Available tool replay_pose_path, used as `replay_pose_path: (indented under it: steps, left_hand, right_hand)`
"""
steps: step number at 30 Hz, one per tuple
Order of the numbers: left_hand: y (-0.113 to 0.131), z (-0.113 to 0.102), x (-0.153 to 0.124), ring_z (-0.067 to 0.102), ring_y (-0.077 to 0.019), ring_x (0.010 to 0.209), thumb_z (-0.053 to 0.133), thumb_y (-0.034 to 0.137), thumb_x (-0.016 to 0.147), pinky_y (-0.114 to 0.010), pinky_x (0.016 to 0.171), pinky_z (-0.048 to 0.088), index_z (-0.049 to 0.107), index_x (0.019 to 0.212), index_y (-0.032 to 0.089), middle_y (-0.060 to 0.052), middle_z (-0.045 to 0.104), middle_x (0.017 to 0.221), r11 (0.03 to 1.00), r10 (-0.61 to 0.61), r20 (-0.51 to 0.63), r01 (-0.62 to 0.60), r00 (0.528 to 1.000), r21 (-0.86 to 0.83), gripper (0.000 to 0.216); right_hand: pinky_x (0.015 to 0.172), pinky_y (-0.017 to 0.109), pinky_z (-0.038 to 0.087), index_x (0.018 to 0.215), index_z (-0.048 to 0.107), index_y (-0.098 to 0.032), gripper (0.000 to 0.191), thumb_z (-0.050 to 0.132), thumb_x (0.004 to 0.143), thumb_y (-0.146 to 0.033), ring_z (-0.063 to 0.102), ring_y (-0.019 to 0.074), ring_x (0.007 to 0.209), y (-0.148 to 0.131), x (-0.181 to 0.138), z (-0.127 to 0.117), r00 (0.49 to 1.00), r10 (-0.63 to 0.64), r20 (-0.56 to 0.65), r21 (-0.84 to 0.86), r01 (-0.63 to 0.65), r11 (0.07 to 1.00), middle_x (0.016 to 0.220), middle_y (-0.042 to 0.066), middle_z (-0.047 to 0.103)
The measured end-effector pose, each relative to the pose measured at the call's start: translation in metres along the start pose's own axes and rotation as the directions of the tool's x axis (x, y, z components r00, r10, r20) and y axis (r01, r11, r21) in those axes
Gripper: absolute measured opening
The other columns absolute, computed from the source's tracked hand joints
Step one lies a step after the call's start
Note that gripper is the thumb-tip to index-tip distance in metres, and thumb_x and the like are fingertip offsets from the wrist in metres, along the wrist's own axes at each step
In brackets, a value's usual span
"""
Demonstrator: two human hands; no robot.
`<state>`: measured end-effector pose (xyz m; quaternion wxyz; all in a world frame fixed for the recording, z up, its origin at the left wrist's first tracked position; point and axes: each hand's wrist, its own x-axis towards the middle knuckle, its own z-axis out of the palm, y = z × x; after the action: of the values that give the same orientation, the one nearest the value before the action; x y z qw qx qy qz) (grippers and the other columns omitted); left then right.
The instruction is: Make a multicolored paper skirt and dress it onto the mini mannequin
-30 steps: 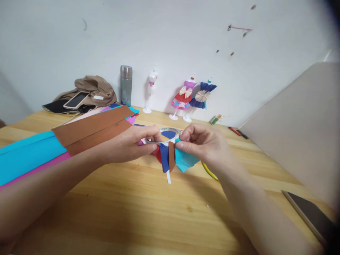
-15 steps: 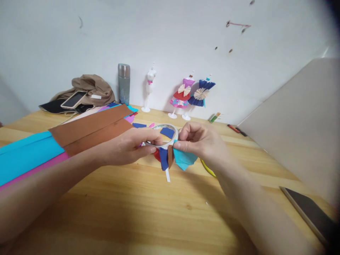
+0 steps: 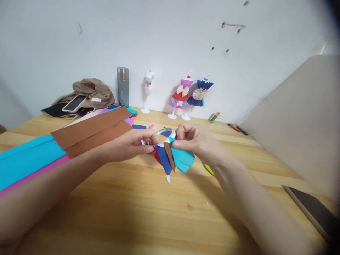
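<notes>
A white tape roll (image 3: 172, 133), with print on its inner wall, is held tilted above the table. My left hand (image 3: 135, 142) grips its left side, fingers over the rim and thumb outside. Red paper (image 3: 156, 156), a dark blue piece (image 3: 164, 159) and a brown piece (image 3: 170, 157) hang from the near side of the roll. My right hand (image 3: 193, 141) is closed, pinching the top of a turquoise paper piece (image 3: 183, 159) against the roll's right side. A narrow white strip (image 3: 168, 178) shows below the blue piece.
Brown paper sheets (image 3: 92, 129) and turquoise paper (image 3: 29, 159) lie at left. A flask (image 3: 123, 86), a bare white mannequin (image 3: 149, 88) and two dressed mannequins (image 3: 181, 95) stand by the wall. A dark flat device (image 3: 310, 209) lies at right, and a phone (image 3: 75, 103) on cloth.
Both hands and the roll have shifted slightly left, and the roll is tilted more. The blue, brown and turquoise pieces now fan out more toward the lower right.
</notes>
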<state>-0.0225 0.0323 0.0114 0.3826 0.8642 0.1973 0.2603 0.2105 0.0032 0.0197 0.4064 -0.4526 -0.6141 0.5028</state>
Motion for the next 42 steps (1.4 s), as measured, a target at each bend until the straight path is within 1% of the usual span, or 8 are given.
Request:
replay_pose_path:
  steps: [5, 15, 22, 26, 31, 35, 39, 42]
  left_hand:
    - [-0.002, -0.002, 0.0, 0.055, -0.0127, 0.076, 0.056, 0.025, 0.088, -0.023, 0.07, 0.042, 0.06, 0.085, 0.017, 0.001, 0.061, 0.079, 0.999, -0.016, -0.014, 0.015, 1.0, -0.042, 0.009]
    - [0.006, 0.006, -0.002, 0.051, -0.0116, 0.071, 0.049, 0.017, 0.089, -0.023, 0.067, 0.041, 0.059, 0.083, 0.018, 0.0, 0.062, 0.079, 0.99, 0.043, -0.002, -0.042, 0.999, 0.132, 0.012]
    - [-0.004, 0.001, 0.001, 0.053, -0.0126, 0.074, 0.054, 0.021, 0.088, -0.022, 0.067, 0.04, 0.059, 0.084, 0.017, 0.0, 0.06, 0.079, 0.999, -0.007, 0.008, 0.007, 1.0, 0.045, 0.007]
    - [-0.006, -0.005, 0.002, 0.054, -0.0125, 0.076, 0.056, 0.026, 0.088, -0.023, 0.069, 0.041, 0.058, 0.085, 0.016, 0.0, 0.06, 0.079, 0.997, -0.039, 0.036, 0.041, 0.999, -0.059, 0.011]
    - [-0.003, -0.008, 0.001, 0.054, -0.0128, 0.077, 0.06, 0.03, 0.087, -0.024, 0.07, 0.041, 0.059, 0.083, 0.015, 0.0, 0.06, 0.081, 0.983, -0.098, 0.077, 0.109, 0.992, -0.149, 0.015]
    - [-0.002, -0.007, -0.001, 0.055, -0.0126, 0.077, 0.064, 0.029, 0.084, -0.025, 0.072, 0.041, 0.059, 0.085, 0.015, -0.001, 0.061, 0.081, 0.949, -0.147, 0.12, 0.174, 0.982, -0.262, 0.015]
    - [-0.006, -0.004, -0.004, 0.058, -0.012, 0.075, 0.071, 0.033, 0.081, -0.025, 0.072, 0.043, 0.061, 0.088, 0.015, -0.001, 0.063, 0.079, 0.885, -0.197, 0.122, 0.23, 0.973, -0.405, 0.022]
    - [-0.013, -0.003, -0.005, 0.063, -0.0147, 0.082, 0.073, 0.04, 0.08, -0.027, 0.076, 0.046, 0.066, 0.096, 0.016, -0.005, 0.068, 0.088, 0.858, -0.188, 0.079, 0.203, 0.979, -0.471, 0.03]
  right_hand:
    - [0.044, 0.021, 0.031, 0.062, 0.049, -0.019, 0.047, 0.088, 0.057, -0.044, 0.042, 0.0065, 0.047, -0.003, -0.002, -0.003, 0.999, 0.01, 0.037, 0.037, -0.011, 0.999, 0.054, -0.006, 0.049]
    - [0.041, 0.023, 0.028, 0.054, 0.047, -0.02, 0.045, 0.089, 0.051, -0.036, 0.039, 0.0068, 0.041, 0.002, 0.003, 0.01, 0.996, 0.061, -0.06, 0.056, -0.058, 0.997, 0.046, -0.007, 0.047]
    - [0.047, 0.024, 0.034, 0.057, 0.053, -0.019, 0.043, 0.084, 0.058, -0.049, 0.045, 0.0086, 0.049, 0.006, 0.008, 0.0, 0.99, 0.11, 0.089, 0.2, -0.126, 0.972, 0.055, -0.004, 0.052]
    - [0.054, 0.027, 0.037, 0.059, 0.059, -0.019, 0.043, 0.077, 0.069, -0.056, 0.049, 0.0119, 0.056, 0.0, 0.004, -0.009, 0.99, 0.058, 0.13, -0.017, -0.056, 0.998, 0.06, 0.0, 0.055]
    - [0.052, 0.029, 0.031, 0.064, 0.06, -0.021, 0.037, 0.074, 0.077, -0.053, 0.044, 0.0126, 0.053, -0.006, -0.004, -0.011, 0.973, -0.198, -0.119, -0.31, 0.153, 0.938, 0.056, -0.001, 0.05]
    - [0.055, 0.03, 0.036, 0.092, 0.071, -0.022, 0.041, 0.058, 0.087, -0.061, 0.05, 0.015, 0.06, 0.005, -0.001, -0.012, 0.981, -0.176, 0.085, -0.253, 0.192, 0.948, 0.067, 0.001, 0.057]
    - [0.058, 0.031, 0.036, 0.064, 0.06, -0.02, 0.048, 0.058, 0.087, -0.062, 0.046, 0.0152, 0.061, 0.021, 0.009, -0.016, 0.96, -0.101, 0.26, -0.222, 0.162, 0.961, 0.065, 0.002, 0.053]
    - [0.058, 0.032, 0.035, 0.06, 0.055, -0.021, 0.047, 0.058, 0.089, -0.058, 0.044, 0.0149, 0.06, 0.027, 0.014, -0.019, 0.945, -0.123, 0.304, -0.201, 0.19, 0.961, 0.062, 0.001, 0.049]
